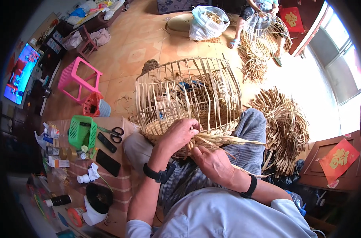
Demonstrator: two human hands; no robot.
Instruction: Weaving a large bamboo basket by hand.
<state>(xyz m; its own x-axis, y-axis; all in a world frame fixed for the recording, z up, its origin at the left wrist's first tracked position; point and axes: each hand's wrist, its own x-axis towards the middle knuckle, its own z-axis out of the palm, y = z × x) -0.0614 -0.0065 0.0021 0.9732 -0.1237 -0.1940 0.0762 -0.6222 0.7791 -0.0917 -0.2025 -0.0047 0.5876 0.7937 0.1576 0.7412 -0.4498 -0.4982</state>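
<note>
A half-woven straw basket (172,101) rests on its side against my knees, its upright ribs showing and its braided edge towards me. My left hand (179,134) is closed at that edge, fingertips pinching the straw strands. Just below and to the right, my right hand (215,163) is closed with thumb and fingers on the same bunch. Loose straw strands (232,140) run out from between the hands to the right over my thigh. The exact spot where the fingers meet the straw is partly hidden.
A heap of dried straw (281,131) lies to my right. On my left, a table holds a green plastic basket (82,133), scissors (116,135) and a black phone (108,163). Beyond stand a pink stool (79,79) and a bin (103,108). Another person (263,8) handles a basket frame far off.
</note>
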